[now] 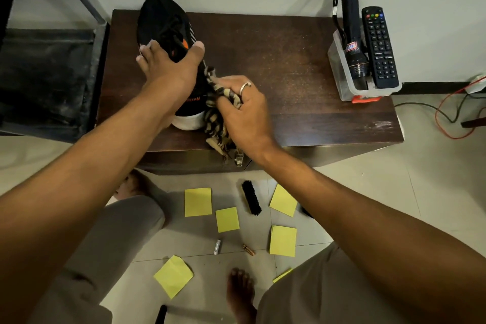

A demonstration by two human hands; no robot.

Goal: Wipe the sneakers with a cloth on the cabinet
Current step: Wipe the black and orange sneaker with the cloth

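**Q:** Location of the sneaker [163,21]?
**A:** On the surface [289,73], left half, with the toe toward the wall and the heel near the front edge. Only one sneaker is in view.

**Q:** Left hand [168,68] status?
**A:** Spread wide across the laces, thumb on the right flank and fingers on the left, gripping the upper. Judged purpose: to brace the sneaker so wiping pressure does not slide it.

**Q:** Right hand [242,105]?
**A:** Closed around a bunched cloth [218,118], which touches the sneaker's right flank near the heel. Bunching gives a firm pad. The loose end hangs over the front edge.

**Q:** Step in hand?
**A:** Wiping the right flank. The left flank and toe probably need their own passes.

**Q:** Obstructions?
**A:** The bin [342,87] at the far right stands well apart, so no interference is expected.
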